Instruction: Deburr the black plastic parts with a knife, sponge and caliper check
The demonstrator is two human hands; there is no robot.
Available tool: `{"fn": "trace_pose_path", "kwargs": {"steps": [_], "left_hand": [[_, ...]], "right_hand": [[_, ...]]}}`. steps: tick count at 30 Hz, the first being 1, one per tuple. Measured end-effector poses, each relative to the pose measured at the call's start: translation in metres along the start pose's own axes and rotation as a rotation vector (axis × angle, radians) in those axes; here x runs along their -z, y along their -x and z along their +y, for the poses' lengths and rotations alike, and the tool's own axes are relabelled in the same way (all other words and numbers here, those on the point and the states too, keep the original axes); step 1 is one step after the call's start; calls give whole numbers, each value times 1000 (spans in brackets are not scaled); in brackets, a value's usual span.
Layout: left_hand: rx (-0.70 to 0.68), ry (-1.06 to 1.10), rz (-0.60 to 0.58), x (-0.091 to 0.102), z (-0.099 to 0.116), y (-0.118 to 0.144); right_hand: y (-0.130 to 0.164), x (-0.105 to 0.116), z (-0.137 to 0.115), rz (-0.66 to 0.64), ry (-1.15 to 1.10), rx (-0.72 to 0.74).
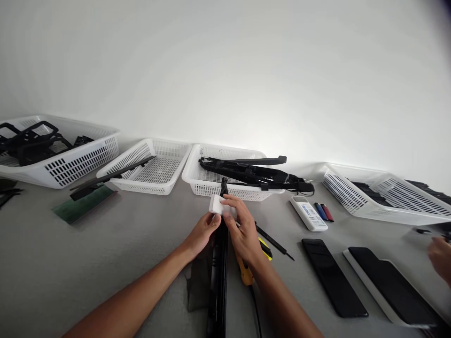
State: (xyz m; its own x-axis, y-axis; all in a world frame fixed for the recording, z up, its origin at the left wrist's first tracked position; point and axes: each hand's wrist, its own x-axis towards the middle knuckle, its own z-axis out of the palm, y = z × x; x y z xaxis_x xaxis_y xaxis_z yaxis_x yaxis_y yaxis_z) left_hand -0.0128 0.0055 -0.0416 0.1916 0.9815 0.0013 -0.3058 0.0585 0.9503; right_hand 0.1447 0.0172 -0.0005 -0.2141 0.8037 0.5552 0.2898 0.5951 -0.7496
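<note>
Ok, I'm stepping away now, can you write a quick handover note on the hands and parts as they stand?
Left hand: fingertips on the upright black frame, steadying its top.
Right hand: pressing a small white pad against the frame's top end.
A yellow tool and a black stylus lie right of the frame.
The middle basket behind holds more black frames.
The remote, two lighters and dark panels lie to the right.
Another person's hand is at the far right edge.
Done or left: cannot tell.

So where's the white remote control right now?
In the head view, the white remote control lies flat on the table, right of the right hand, just before the middle basket and beside the blue and red lighters.
</note>
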Motion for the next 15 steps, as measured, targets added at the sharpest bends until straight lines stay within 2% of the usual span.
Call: {"fn": "trace_pose_path", "kwargs": {"steps": [7, 12, 15], "left_hand": [[50, 181, -74, -11, 18, 4], [37, 133, 7, -8, 10, 1], [44, 152, -16, -6, 9, 1]], "right_hand": [[-4, 7, 19, 121, 59, -57], [-1, 2, 10, 64, 54, 14], [-1, 3, 11, 65, 73, 13]]}}
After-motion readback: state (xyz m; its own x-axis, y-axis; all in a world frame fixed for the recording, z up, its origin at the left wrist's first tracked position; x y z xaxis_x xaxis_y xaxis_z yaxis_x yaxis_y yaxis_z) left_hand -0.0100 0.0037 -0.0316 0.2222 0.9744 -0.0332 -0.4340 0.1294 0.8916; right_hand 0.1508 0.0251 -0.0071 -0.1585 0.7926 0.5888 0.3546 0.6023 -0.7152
